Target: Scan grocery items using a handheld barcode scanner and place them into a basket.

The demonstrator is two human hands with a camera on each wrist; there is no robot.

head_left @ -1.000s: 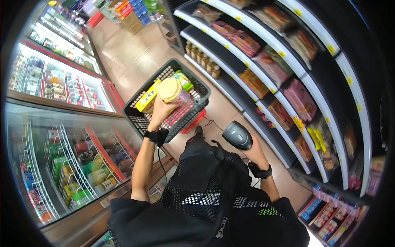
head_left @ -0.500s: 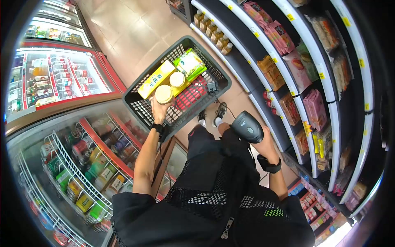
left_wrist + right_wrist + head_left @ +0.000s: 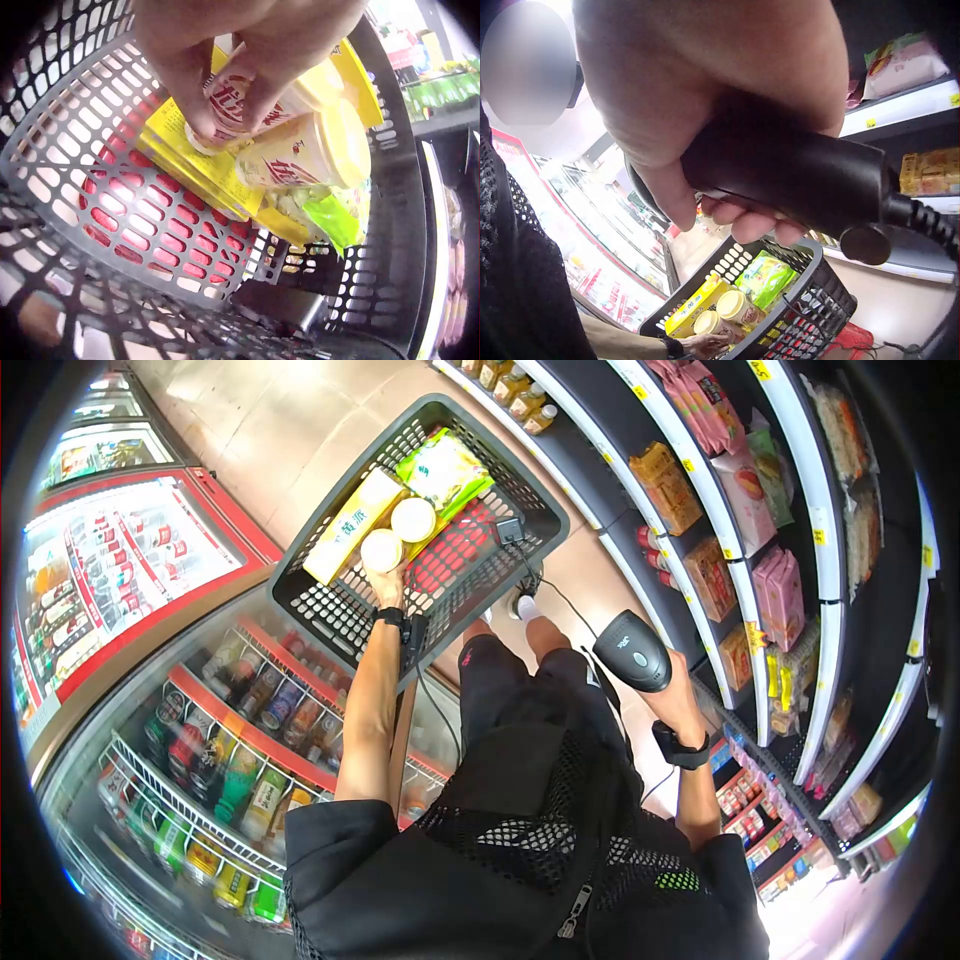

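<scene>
Inside a dark plastic basket (image 3: 552, 520), the left hand (image 3: 386, 588) grips a lidded cup (image 3: 382, 550); in the left wrist view the fingers of this hand (image 3: 247, 37) curl round the printed cup (image 3: 229, 101). A second cup (image 3: 289, 154) stands against it. Beside them lie a yellow box (image 3: 355, 525) and a green packet (image 3: 445, 468). The right hand (image 3: 680, 698) holds a black scanner (image 3: 632, 650) above and to the right of the basket; in the right wrist view the fingers (image 3: 757, 225) wrap its handle (image 3: 780, 172).
Glass-topped freezers (image 3: 130, 570) with bottles and drinks run along the left. Shelves (image 3: 735, 550) of packaged food line the right side. A small dark device (image 3: 510, 531) with a cable hangs at the basket's right rim. Tiled floor (image 3: 290, 420) shows beyond the basket.
The basket sits higher in the head view, with more of its inside showing. The left hand keeps its hold on the cup. The scanner appears farther right, still in the right hand.
</scene>
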